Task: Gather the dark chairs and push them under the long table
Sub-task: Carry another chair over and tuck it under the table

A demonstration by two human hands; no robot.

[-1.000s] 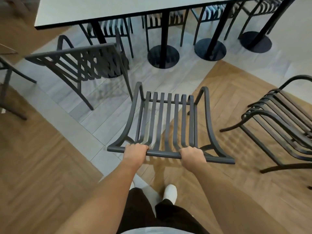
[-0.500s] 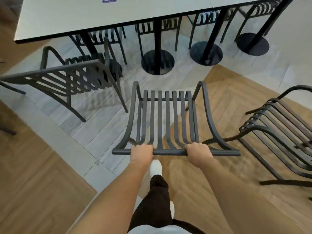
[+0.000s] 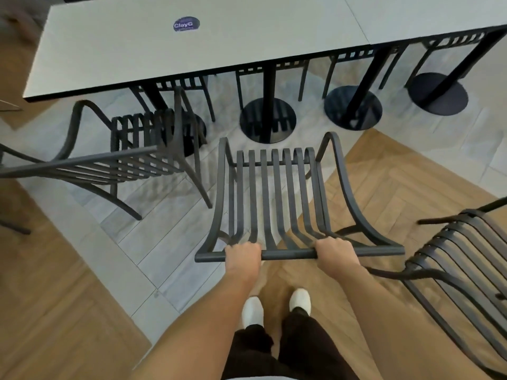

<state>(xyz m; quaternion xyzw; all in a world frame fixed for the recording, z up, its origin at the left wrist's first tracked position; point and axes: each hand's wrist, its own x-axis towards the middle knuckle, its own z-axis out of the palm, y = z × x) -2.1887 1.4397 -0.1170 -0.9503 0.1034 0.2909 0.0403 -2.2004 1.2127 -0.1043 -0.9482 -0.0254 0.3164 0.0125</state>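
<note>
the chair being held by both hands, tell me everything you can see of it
The held chair is dark grey, metal by the look of it, with a back and seat of curved parallel slats joined by a cross bar, and two swept armrests. It faces the long table, its seat front near a round pedestal base, not yet under the tabletop. The left hand and right hand grip its flat top rail, fingers curled over. Its feet are hidden, so whether it is lifted cannot be told.
</note>
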